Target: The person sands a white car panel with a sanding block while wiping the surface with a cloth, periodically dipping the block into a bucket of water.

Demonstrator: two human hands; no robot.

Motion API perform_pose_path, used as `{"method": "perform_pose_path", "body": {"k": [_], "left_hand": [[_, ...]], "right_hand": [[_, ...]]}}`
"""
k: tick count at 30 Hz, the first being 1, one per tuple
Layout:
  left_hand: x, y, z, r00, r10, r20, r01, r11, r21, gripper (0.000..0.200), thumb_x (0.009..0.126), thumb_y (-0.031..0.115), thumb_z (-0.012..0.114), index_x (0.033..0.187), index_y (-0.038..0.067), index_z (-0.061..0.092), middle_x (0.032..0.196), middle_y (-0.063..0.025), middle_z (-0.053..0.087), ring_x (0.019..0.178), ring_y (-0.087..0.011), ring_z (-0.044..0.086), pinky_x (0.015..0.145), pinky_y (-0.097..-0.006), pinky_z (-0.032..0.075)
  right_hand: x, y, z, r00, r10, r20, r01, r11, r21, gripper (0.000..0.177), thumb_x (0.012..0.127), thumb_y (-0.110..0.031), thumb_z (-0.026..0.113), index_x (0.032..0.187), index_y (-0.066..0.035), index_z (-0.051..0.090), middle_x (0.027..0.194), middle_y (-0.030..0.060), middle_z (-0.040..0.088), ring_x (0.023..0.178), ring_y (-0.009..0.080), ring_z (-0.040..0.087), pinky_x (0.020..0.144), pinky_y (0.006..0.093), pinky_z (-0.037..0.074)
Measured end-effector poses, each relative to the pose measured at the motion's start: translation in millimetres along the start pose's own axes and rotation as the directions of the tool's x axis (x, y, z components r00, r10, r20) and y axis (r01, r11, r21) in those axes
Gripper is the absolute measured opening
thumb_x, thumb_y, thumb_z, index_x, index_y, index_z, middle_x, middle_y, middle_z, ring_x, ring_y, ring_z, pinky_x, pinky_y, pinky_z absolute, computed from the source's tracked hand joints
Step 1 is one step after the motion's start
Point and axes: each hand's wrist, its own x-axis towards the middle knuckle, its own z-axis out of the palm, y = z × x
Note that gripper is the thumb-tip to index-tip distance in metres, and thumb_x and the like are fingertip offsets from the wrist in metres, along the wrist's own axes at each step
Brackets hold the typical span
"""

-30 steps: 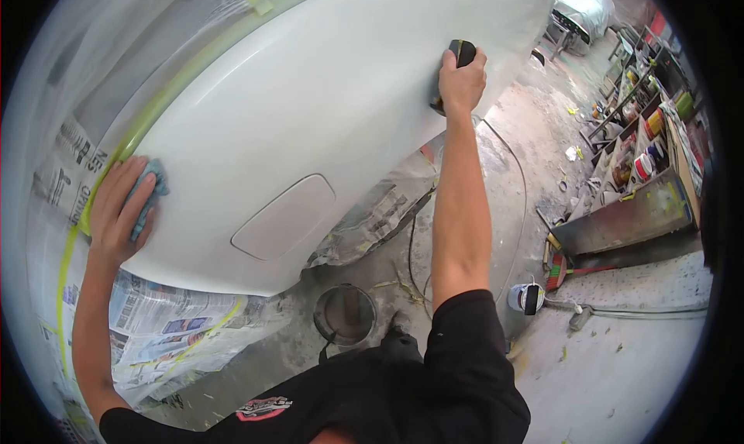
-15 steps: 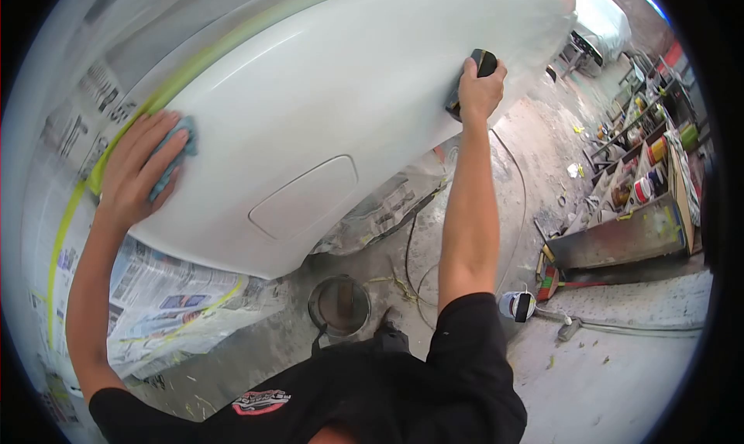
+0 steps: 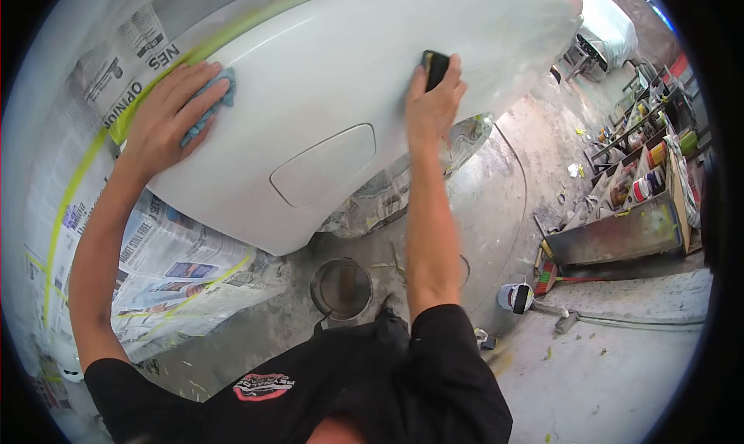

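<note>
Head view: the left hand (image 3: 167,118) lies flat on the upper left part of a white car body panel (image 3: 333,64). Its fingers are stretched out and slightly spread over a blue cloth (image 3: 209,107), which they press against the paint close to the panel's masked edge. The right hand (image 3: 430,107) reaches up the panel further right, fingers curled around a black sanding block (image 3: 435,68). It grips the block from below and holds it against the white surface. Between the two arms, lower on the panel, is the closed fuel filler flap (image 3: 324,165).

A strip of yellow-green masking tape (image 3: 74,188) runs along the panel's left edge, and sheets of newspaper (image 3: 167,246) cover the bodywork beside and below it. On the concrete floor (image 3: 612,366), under the panel and between the arms, stands a round metal bucket (image 3: 341,287). A small white container (image 3: 513,297) sits on the floor to the right of the right arm. Well apart, at the far right, a shelf unit (image 3: 639,184) holds paint cans. The person's black shirt (image 3: 349,397) fills the bottom of the view.
</note>
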Motion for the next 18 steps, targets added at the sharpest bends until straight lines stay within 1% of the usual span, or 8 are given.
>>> {"method": "perform_pose_path", "body": {"k": [1,2,4,7,10,13,16,18], "left_hand": [[0.4,0.3,0.0,1.000,0.003,-0.003,-0.003,1.000,0.000,0.058,0.080,-0.002,0.075,0.137,0.006,0.064,0.144,-0.0169,0.061,0.131,-0.0384,0.060,0.114,-0.0509,0.046],[1.2,-0.5,-0.3,1.000,0.008,-0.005,-0.008,1.000,-0.001,0.059,0.080,-0.002,0.075,0.137,0.006,0.064,0.144,-0.0169,0.061,0.131,-0.0384,0.060,0.114,-0.0509,0.046],[0.7,0.0,0.1,1.000,0.011,-0.009,-0.011,1.000,-0.005,0.059,0.080,-0.002,0.075,0.137,0.006,0.064,0.144,-0.0170,0.061,0.131,-0.0384,0.060,0.114,-0.0509,0.046],[1.0,0.9,-1.5,1.000,0.003,0.010,-0.003,1.000,0.009,0.059,0.080,-0.002,0.075,0.137,0.006,0.063,0.144,-0.0171,0.061,0.131,-0.0383,0.060,0.114,-0.0507,0.046],[0.2,-0.3,-0.2,1.000,0.004,0.006,-0.004,1.000,0.003,0.059,0.080,-0.002,0.075,0.137,0.006,0.063,0.144,-0.0171,0.061,0.131,-0.0384,0.060,0.115,-0.0509,0.046],[-0.3,0.1,0.6,1.000,-0.002,0.011,0.002,1.000,0.014,0.059,0.080,-0.002,0.074,0.137,0.005,0.063,0.144,-0.0171,0.061,0.131,-0.0383,0.060,0.114,-0.0515,0.046],[2.5,2.0,-1.5,1.000,-0.005,0.017,0.005,1.000,-0.002,0.058,0.080,-0.002,0.074,0.137,0.005,0.063,0.144,-0.0174,0.061,0.131,-0.0385,0.060,0.114,-0.0523,0.046],[1.9,2.1,-1.5,1.000,-0.009,0.025,0.009,1.000,0.009,0.057,0.080,-0.002,0.074,0.136,0.004,0.064,0.144,-0.0180,0.061,0.131,-0.0389,0.059,0.114,-0.0525,0.046]], "right_hand": [[-12.2,-3.5,4.3,1.000,0.000,-0.020,0.000,1.000,0.001,0.055,0.094,-0.019,0.073,0.144,-0.004,0.055,0.106,0.0236,0.061,0.090,0.0405,0.064,0.075,0.0486,0.055],[-39.5,-7.9,5.6,0.990,-0.132,-0.040,0.132,0.991,0.002,0.056,0.094,-0.019,0.073,0.144,-0.004,0.055,0.105,0.0231,0.060,0.089,0.0404,0.064,0.075,0.0484,0.055],[-98.8,-14.3,1.5,0.918,-0.389,-0.072,0.390,0.921,-0.003,0.056,0.094,-0.020,0.073,0.145,-0.005,0.054,0.103,0.0222,0.060,0.088,0.0402,0.064,0.075,0.0482,0.055],[-70.3,-0.3,1.1,0.947,-0.318,0.030,0.317,0.948,0.037,0.056,0.094,-0.020,0.074,0.145,-0.005,0.055,0.101,0.0213,0.060,0.088,0.0402,0.064,0.075,0.0481,0.054],[5.2,-9.7,-2.5,0.997,-0.055,0.059,0.055,0.998,0.005,0.064,0.094,-0.021,0.073,0.150,-0.006,0.048,0.104,0.0220,0.058,0.087,0.0401,0.063,0.074,0.0484,0.054],[-20.8,-17.7,8.9,0.999,-0.040,-0.009,0.041,0.999,0.010,0.065,0.095,-0.023,0.072,0.152,-0.005,0.045,0.106,0.0229,0.057,0.089,0.0407,0.064,0.075,0.0491,0.054],[-86.6,-18.4,0.9,0.972,-0.217,0.089,0.218,0.976,0.003,0.063,0.096,-0.025,0.071,0.150,-0.004,0.047,0.107,0.0242,0.058,0.093,0.0419,0.064,0.079,0.0498,0.054],[-51.8,-3.8,2.1,0.981,-0.170,0.090,0.170,0.985,0.013,0.062,0.097,-0.026,0.070,0.149,-0.004,0.047,0.109,0.0255,0.058,0.095,0.0426,0.064,0.081,0.0502,0.054]]}}
